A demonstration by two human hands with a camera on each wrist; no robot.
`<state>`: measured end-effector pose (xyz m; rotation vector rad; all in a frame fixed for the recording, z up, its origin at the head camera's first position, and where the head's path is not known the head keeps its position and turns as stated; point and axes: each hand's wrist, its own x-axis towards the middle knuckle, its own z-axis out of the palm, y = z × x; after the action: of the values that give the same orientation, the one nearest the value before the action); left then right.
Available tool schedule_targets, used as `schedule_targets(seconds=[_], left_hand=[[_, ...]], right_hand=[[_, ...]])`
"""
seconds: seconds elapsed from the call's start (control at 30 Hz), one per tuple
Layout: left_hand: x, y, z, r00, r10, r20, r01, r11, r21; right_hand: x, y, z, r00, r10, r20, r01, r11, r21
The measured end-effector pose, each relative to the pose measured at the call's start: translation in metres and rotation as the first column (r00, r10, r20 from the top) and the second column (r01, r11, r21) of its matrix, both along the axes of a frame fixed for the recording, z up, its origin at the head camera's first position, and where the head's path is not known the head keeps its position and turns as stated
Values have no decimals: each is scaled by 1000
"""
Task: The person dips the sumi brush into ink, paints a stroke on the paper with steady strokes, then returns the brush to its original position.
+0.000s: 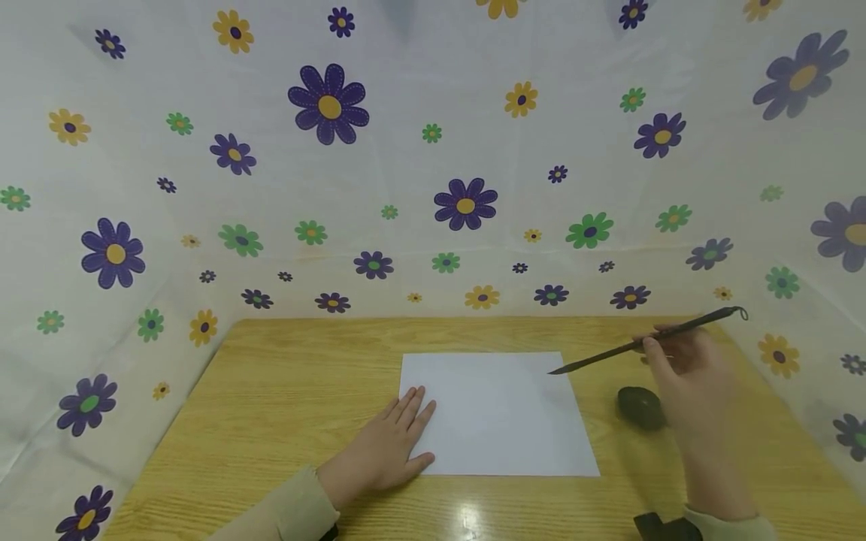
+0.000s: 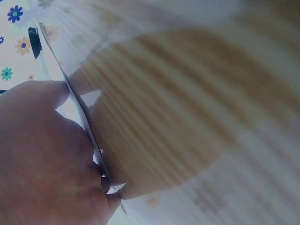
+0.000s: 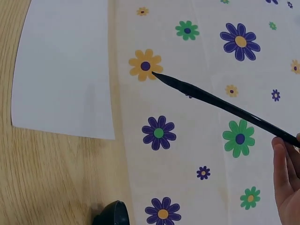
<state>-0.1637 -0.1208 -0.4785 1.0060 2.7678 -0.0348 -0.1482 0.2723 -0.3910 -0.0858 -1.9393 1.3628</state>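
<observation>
A blank white sheet of paper [image 1: 501, 417] lies on the wooden table. My left hand [image 1: 389, 443] rests on the sheet's left edge, fingers extended and thumb apart; the left wrist view shows this hand [image 2: 51, 150] close up against the paper's edge. On the other side, my right hand [image 1: 697, 383] pinches a long dark calligraphy brush [image 1: 609, 354] by its shaft. The brush slants, its pointed tip near the sheet's upper right corner; in the right wrist view the brush tip [image 3: 164, 78] appears raised. Below the right hand sits a small dark rounded dish [image 1: 638, 408], partly covered by it.
The wooden table [image 1: 284, 391] extends around the paper. White cloth [image 1: 406, 180] printed with purple, yellow and green flowers hangs behind the table and along both sides. A dark wrist strap [image 1: 666, 528] shows at the right sleeve.
</observation>
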Motion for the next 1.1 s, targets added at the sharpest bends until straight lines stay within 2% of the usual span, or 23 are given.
schedule_targets(seconds=[0.2, 0.47, 0.7, 0.9, 1.0, 1.1], left_hand=[[1, 0, 2, 1000, 2, 0, -2, 1000, 4], [2, 0, 3, 1000, 5, 6, -5, 1000, 3], [0, -1, 3, 1000, 0, 16, 0, 1000, 18], [-5, -3, -12, 1000, -17, -9, 17, 1000, 21], [-8, -4, -20, 1000, -17, -25, 18, 1000, 14], [-9, -4, -22, 999, -12, -30, 12, 1000, 11]], right_hand=[[-6, -10, -2, 997, 41, 61, -39, 999, -23], [-17, -28, -12, 993, 118, -10, -119, 993, -24], [-23, -44, -25, 978, 187, -88, -190, 982, -26], [-26, -56, -33, 969, 224, -105, -229, 972, -48], [-27, -61, -36, 971, 218, -95, -224, 973, -55], [-28, -68, -38, 976, 203, -76, -207, 977, -42]])
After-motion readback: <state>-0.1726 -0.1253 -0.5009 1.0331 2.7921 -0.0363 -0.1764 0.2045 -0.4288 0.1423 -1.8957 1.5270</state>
